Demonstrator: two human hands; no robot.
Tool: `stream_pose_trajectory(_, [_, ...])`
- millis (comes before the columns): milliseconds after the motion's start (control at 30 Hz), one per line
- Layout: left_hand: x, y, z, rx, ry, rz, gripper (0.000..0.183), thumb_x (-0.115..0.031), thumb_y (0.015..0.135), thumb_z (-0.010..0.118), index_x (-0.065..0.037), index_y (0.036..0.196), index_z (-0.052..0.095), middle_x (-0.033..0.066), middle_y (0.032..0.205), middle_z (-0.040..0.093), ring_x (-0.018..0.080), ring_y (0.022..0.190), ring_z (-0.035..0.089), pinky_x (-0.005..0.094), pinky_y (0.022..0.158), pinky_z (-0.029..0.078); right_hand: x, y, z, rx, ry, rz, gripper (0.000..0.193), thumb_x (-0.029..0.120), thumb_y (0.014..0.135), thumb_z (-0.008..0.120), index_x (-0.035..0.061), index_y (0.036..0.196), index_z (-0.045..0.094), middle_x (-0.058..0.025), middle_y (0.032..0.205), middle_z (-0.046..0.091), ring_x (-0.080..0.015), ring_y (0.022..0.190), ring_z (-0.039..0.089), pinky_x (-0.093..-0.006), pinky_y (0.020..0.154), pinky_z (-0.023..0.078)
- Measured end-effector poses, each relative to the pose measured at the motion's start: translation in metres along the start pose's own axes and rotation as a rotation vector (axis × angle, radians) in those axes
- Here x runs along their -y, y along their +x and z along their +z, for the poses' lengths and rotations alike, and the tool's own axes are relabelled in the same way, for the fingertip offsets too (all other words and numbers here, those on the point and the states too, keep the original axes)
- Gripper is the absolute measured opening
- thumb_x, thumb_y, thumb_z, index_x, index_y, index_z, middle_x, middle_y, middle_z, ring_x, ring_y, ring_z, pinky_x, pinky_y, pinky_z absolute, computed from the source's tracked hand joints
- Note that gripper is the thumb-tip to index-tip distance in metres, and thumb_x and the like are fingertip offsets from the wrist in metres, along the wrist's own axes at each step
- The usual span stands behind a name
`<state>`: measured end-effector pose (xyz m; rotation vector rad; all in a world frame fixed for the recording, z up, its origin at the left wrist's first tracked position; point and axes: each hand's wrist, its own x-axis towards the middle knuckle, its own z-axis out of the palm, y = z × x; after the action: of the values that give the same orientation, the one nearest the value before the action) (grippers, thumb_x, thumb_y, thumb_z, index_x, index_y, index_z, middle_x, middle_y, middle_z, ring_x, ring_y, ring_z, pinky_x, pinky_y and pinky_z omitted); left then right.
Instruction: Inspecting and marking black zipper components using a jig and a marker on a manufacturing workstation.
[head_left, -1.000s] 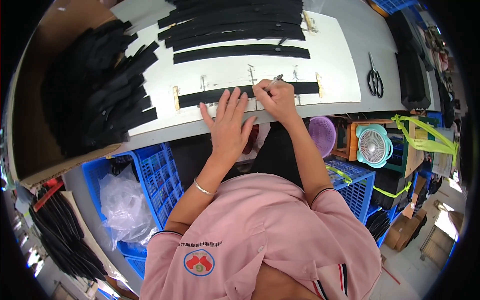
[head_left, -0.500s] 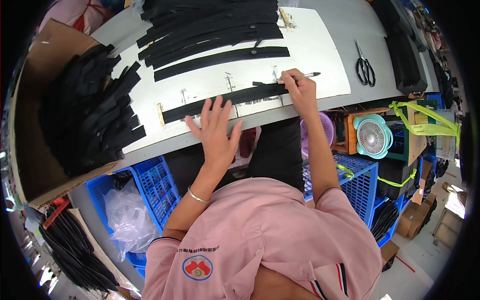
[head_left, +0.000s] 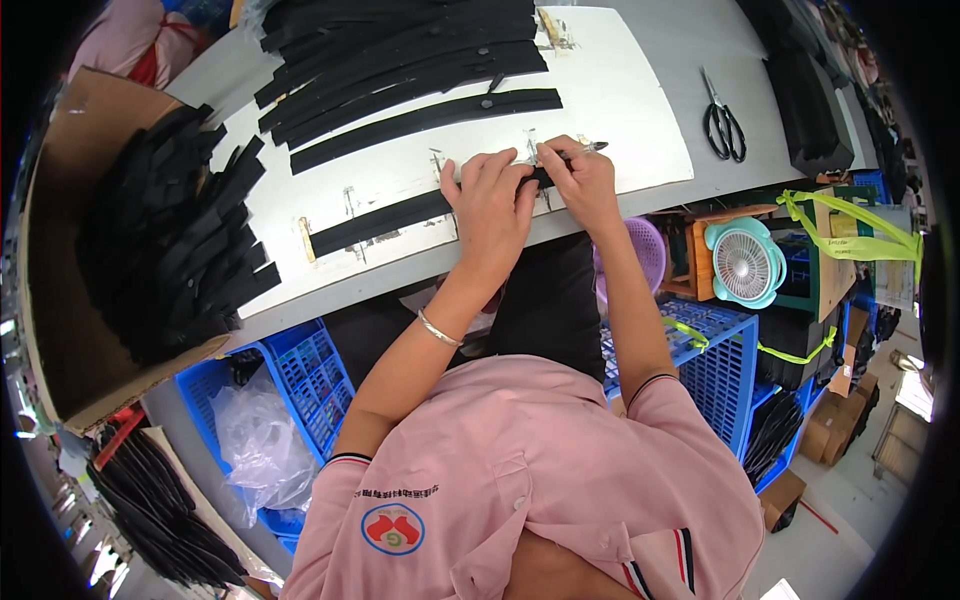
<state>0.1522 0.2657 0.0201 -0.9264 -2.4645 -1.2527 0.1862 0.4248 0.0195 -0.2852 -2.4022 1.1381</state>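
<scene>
Left hand [head_left: 495, 213] shifted, strip [head_left: 382, 221] slanting up rightward

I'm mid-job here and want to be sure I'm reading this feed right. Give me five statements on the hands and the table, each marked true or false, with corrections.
1. The right hand holds a pen. True.

2. The cardboard box on the left holds a heap of black strips. True.

3. The left hand is inside the cardboard box. False: it is over the front black strip, beside the right hand.

4. The scissors lie on the white board. False: they lie on the grey table, to the right of the white board.

5. The small fan has a turquoise rim. True.
</scene>
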Motion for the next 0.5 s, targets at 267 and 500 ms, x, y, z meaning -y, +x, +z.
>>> stream_pose_trajectory(267, [-0.003,0.000,0.001,0.002,0.038,-0.033,0.016,-0.017,0.084,0.079,-0.011,0.099,0.075,0.0024,0.121,0.071,0.0240,0.119,0.057,0.0556,0.117,0.022,-0.003,-0.005,-0.005,-0.018,0.172,0.077,0.024,0.024,0.097,0.068,0.0030,0.087,0.074,-0.0104,0.070,0.070,-0.0228,0.059,0.067,-0.0327,0.056,0.049])
stream_pose_trajectory(500, [0.000,0.002,0.001,-0.018,0.029,-0.043,0.016,-0.017,0.084,0.080,-0.011,0.098,0.075,0.0019,0.120,0.071,0.0234,0.119,0.058,0.0559,0.117,0.021,-0.001,-0.003,-0.005,0.063,0.008,-0.063,0.023,0.024,0.096,0.068,0.0047,0.084,0.074,-0.0114,0.067,0.067,-0.0242,0.060,0.067,-0.0339,0.058,0.049])
